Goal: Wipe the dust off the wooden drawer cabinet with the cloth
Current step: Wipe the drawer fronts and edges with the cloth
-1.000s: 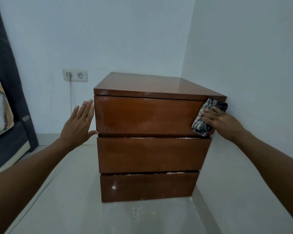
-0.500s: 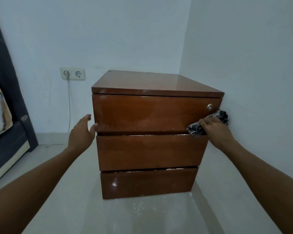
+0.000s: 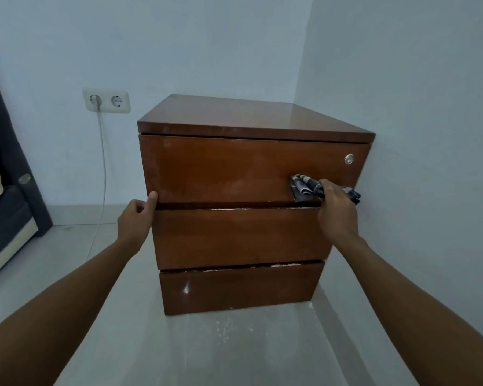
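Wood cabinet [image 3: 234, 168], top drawer being wiped.
Right hand [image 3: 336, 210] grips the cloth [image 3: 304, 188] (checked, bunched); left hand [image 3: 135, 218], loosely curled, steadies the corner.

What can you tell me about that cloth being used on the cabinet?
The cloth is a small crumpled rag, checked in dark grey and white, soft-looking fabric. The right hand grips it and presses it flat against the lower right of the top drawer front, below the round lock.
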